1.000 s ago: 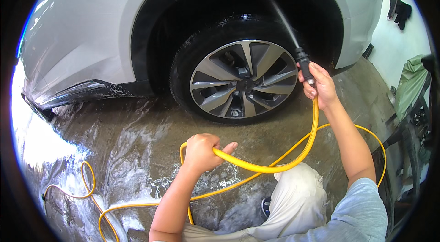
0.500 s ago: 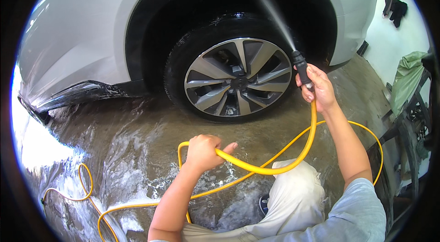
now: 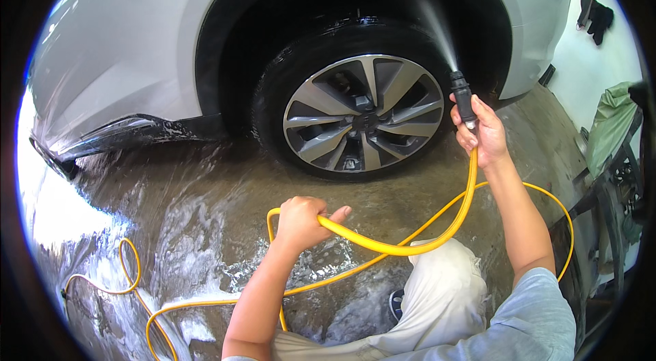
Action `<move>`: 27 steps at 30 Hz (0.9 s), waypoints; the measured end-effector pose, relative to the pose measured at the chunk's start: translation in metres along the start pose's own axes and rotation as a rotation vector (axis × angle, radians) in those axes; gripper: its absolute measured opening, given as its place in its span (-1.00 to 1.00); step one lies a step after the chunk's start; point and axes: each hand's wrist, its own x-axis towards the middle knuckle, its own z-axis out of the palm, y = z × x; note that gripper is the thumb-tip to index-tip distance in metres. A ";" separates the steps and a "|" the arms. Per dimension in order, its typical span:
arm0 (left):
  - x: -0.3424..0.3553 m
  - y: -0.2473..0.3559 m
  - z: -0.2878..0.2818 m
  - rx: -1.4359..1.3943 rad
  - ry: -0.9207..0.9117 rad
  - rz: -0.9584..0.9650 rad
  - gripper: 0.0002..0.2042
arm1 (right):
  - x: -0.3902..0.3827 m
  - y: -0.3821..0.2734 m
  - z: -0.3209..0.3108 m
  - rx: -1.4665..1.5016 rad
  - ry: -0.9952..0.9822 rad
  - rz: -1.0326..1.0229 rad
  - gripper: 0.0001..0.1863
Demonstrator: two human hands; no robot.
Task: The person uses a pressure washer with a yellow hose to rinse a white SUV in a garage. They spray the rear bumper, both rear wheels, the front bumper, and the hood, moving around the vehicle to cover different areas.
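My right hand [image 3: 484, 132] is closed around a black hose nozzle [image 3: 462, 96], pointing up and slightly left. A fan of water [image 3: 437, 30] sprays from its tip into the dark wheel arch [image 3: 225, 67] above the tyre. From the nozzle a yellow hose [image 3: 383, 247] loops down and across to my left hand [image 3: 302, 223], whose fingers wrap round it with the thumb sticking out. Ahead stands the car wheel [image 3: 364, 122], a silver and black alloy rim in a wet black tyre [image 3: 270, 122].
The silver-white car body [image 3: 130, 40] fills the far side. More yellow hose [image 3: 130, 286] coils over the wet, foamy floor [image 3: 198, 238]. At right are a green cloth [image 3: 610, 125], dark metal framework [image 3: 608, 211] and dark cloths [image 3: 596, 17] hanging on the white wall.
The nozzle and my right hand have shifted slightly right, and the spray has moved right within the arch. My left hand still holds the hose. The whole view has shifted a little.
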 end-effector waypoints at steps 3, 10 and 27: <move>-0.002 0.002 0.005 -0.024 0.001 0.023 -0.35 | 0.001 -0.004 0.006 -0.072 -0.045 -0.009 -0.57; -0.005 0.001 -0.004 -0.033 0.001 -0.019 -0.35 | 0.033 -0.003 0.045 -0.256 -0.193 0.078 -0.60; -0.004 0.005 -0.010 -0.047 0.040 -0.027 -0.32 | 0.091 -0.002 0.088 -0.550 -0.354 0.366 -0.69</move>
